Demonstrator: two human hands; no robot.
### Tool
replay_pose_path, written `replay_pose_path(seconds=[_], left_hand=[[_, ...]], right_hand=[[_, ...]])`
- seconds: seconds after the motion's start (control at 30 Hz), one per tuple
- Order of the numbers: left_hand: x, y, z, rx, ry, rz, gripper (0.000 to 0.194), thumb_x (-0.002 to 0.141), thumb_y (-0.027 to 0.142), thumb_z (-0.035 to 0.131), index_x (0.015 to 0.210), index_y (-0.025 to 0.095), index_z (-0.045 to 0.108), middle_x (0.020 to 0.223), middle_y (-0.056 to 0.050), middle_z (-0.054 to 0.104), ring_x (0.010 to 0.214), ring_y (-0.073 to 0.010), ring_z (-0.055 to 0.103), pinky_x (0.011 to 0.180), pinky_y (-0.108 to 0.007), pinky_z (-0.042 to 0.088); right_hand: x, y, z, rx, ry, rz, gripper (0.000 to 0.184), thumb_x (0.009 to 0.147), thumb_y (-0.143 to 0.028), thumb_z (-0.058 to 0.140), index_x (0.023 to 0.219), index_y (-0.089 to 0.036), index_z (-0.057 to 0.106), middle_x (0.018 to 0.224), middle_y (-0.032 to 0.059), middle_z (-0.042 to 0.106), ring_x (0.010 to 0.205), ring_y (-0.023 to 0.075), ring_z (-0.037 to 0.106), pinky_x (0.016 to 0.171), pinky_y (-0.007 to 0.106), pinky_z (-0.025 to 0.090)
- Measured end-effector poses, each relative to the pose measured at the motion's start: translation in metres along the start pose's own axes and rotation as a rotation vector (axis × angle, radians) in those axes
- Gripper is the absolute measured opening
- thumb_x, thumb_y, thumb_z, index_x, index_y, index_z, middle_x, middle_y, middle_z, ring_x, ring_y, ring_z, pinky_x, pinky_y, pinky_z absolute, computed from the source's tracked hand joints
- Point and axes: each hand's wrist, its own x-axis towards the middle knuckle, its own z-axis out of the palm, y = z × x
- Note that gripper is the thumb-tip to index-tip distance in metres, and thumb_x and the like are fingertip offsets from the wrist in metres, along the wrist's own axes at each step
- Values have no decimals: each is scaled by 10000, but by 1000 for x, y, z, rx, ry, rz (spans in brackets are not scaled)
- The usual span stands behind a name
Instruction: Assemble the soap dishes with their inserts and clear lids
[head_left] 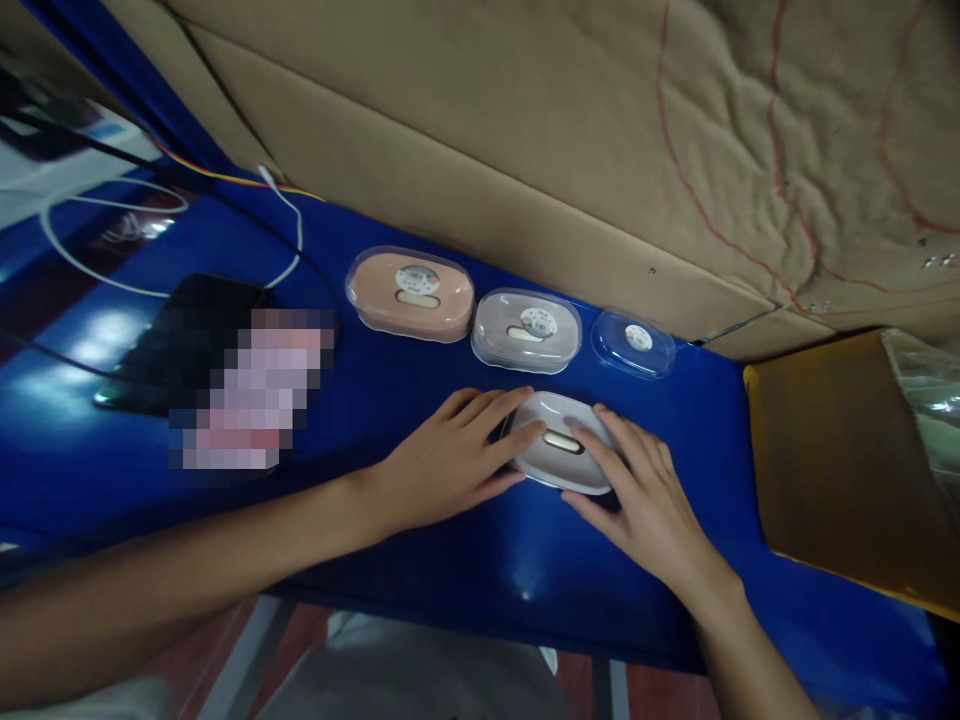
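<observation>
A pale grey oval case [561, 430] with a small metal clasp lies on the glossy blue table [465, 570]. My left hand [450, 460] rests at its left side, fingers stretched onto its edge. My right hand [637, 490] lies over its right side, fingers spread flat on the lid. Neither hand lifts it. Behind stand a pink oval case [409, 294] under a clear cover, a grey oval case [526, 330] under a clear cover, and a lone clear lid [634, 343].
A dark phone [187, 340] with a blurred patch lies at the left, with white and black cables [112, 230] behind it. A cardboard wall [525, 180] backs the table. A brown box [832, 460] sits at the right.
</observation>
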Motion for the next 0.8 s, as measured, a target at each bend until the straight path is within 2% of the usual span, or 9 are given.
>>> replay_pose_path(seconds=[0.1,0.2,0.37,0.43,0.53,0.63,0.8], left_hand=[[1,-1,-1,25,3,7,396,1055,347,685,1404,173,613,1584,-250,562,1334,-390,655,1079,-558,558],[1,-3,-3,52,10,9,378,1063,322,674,1406,175,621,1562,-255,581,1326,-390,661,1072,-558,556],[1,-3,-4,55,-6,-16,406,1055,327,696,1433,198,624,1592,-243,563,1344,-389,654,1086,-549,538],[1,-2,-5,53,-16,-17,395,1055,338,696,1419,199,632,1601,-241,554,1347,-392,651,1091,-554,533],[2,-2,-6,64,-31,-13,391,1056,359,695,1409,203,635,1612,-234,547,1341,-391,652,1090,-558,533],[2,-1,-7,76,-36,-12,422,1043,354,717,1425,202,624,1612,-234,546,1340,-391,650,1089,-556,533],[2,-1,-9,77,-46,-9,422,1035,344,733,1418,201,626,1615,-235,542,1350,-397,645,1097,-561,529]], right_hand=[[1,1,4,-61,6,-60,700,1065,-450,655,1702,-358,378,1740,147,446,1541,419,485,1167,646,486],[3,1,8,-105,-3,-94,669,1070,-412,652,1690,-389,401,1770,123,409,1593,424,428,1201,672,459],[6,16,11,20,-34,-105,773,1101,-447,586,1763,-406,189,1839,123,247,1673,379,307,1264,650,401],[7,34,11,53,3,-45,775,1119,-478,523,1775,-398,119,1850,130,209,1674,378,306,1273,662,371],[7,64,12,-6,86,163,746,1129,-501,454,1778,-377,107,1852,138,198,1687,399,260,1291,720,271],[5,85,15,-54,110,300,736,1122,-543,448,1770,-332,168,1820,167,288,1681,412,263,1282,744,229],[3,87,14,-72,195,300,637,1072,-582,557,1642,-315,464,1567,180,577,1477,408,532,1217,663,334]])
